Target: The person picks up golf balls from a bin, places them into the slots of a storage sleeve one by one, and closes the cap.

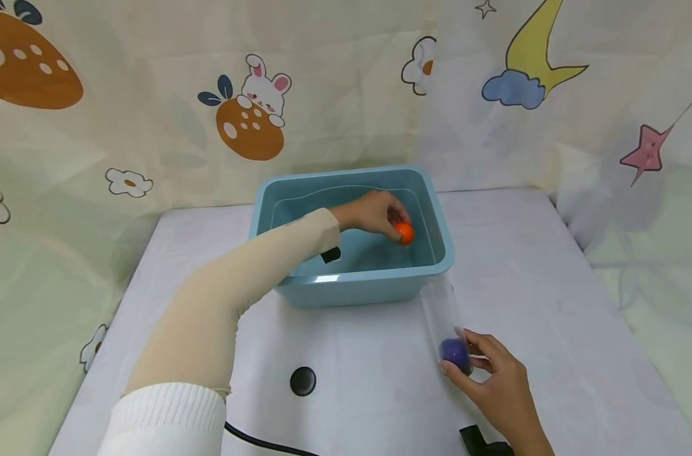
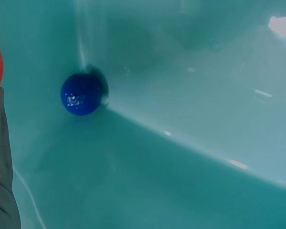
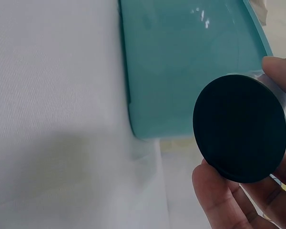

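Orange ball (image 1: 404, 232): small, round, pinched in the fingertips of the left hand (image 1: 374, 214) inside the tub, toward its right half. In the left wrist view only a sliver of it shows at the left edge, above one finger.

Left hand: reaches from the near left across the tub's near rim, fingers curled down round the orange ball. The forearm wears a beige sleeve (image 1: 232, 291) with a white ribbed cuff nearer the body.

Tub (image 1: 357, 288): teal plastic, rectangular, standing at the far middle of the counter (image 1: 551, 285). The head view shows a waterline along its inner walls.

Blue ball in the tub (image 2: 81, 94): seen in the left wrist view only, lying against the tub's inner wall, apart from the orange ball.

Clear tube (image 1: 444, 323): transparent cylinder with a black base, tilted, its open end leaning toward the tub's near right corner. The right hand (image 1: 497, 380) grips its lower end, fingers and thumb wrapped round it. The right wrist view shows the black round base (image 3: 240, 128) between the fingertips.

Blue ball in the tube (image 1: 454, 351): dark blue, sitting at the bottom of the tube, just beside the right thumb.

Counter: covered in white cloth. A black round cap (image 1: 303, 380) lies on it near the middle, between the two arms and apart from both.

Backdrop (image 1: 152, 114): pale fabric printed with rabbits, flowers, a moon, a cloud and stars, hanging behind and beside the counter.
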A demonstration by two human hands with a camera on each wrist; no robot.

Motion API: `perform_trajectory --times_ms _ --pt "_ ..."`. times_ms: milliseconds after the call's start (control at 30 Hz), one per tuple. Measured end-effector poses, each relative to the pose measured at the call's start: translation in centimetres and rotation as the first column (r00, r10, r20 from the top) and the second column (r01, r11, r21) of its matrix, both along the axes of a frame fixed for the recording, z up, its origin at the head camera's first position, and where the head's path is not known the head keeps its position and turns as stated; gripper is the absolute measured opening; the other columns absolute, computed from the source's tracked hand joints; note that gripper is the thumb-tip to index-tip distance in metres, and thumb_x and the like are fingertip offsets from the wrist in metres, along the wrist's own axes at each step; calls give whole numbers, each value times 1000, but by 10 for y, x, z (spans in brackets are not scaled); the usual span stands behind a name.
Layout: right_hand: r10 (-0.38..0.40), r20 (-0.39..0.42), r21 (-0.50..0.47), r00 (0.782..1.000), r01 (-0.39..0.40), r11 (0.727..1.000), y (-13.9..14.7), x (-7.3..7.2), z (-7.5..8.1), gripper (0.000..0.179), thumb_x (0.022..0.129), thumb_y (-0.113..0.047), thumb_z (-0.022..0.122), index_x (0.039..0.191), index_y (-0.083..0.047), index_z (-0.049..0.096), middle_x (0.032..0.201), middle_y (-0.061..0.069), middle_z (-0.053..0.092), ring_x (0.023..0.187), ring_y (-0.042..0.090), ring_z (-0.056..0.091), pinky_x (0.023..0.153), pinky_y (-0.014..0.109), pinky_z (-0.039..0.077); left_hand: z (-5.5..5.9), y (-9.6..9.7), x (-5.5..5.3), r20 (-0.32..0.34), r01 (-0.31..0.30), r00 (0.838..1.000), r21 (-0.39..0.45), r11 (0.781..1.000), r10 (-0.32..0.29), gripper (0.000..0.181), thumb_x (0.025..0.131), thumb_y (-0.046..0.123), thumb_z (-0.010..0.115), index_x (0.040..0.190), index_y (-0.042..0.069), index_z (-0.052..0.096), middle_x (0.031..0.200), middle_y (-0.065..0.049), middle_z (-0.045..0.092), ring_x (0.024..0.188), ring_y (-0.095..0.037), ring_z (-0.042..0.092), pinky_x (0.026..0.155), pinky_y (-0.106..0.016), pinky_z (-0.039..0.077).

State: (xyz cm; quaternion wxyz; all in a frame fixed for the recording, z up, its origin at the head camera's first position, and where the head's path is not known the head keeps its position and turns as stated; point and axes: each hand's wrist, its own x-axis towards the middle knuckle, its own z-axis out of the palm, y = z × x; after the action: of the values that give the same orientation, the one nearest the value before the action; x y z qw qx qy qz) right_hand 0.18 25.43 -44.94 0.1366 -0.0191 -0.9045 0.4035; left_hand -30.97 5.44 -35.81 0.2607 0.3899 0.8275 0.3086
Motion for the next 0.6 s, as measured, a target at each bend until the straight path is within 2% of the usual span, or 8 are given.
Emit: perform_trajectory --times_ms 200,400,600 --pt "-1 1 7 1000 1 1000 -1 1 3 59 76 -10 100 128 4 74 113 11 76 96 27 75 78 1 49 11 -5 3 20 -19 1000 45 999 18 32 91 8 84 121 1 78 116 -10 78 106 -21 71 93 -26 59" --pt "2 -18 15 1000 -2 1000 -2 0 4 60 76 -9 100 128 5 74 113 12 76 96 27 74 78 0 49 15 -10 7 50 -41 998 89 995 37 32 91 8 84 122 1 78 116 -9 78 105 -20 73 93 -26 60" --pt "13 -40 23 999 -13 1000 -3 0 8 59 76 -8 99 128 6 73 114 14 76 97 34 74 80 -2 47 22 -19 16 73 -61 996 130 990 52 33 92 8 84 124 1 78 118 -9 78 107 -20 74 93 -28 61"
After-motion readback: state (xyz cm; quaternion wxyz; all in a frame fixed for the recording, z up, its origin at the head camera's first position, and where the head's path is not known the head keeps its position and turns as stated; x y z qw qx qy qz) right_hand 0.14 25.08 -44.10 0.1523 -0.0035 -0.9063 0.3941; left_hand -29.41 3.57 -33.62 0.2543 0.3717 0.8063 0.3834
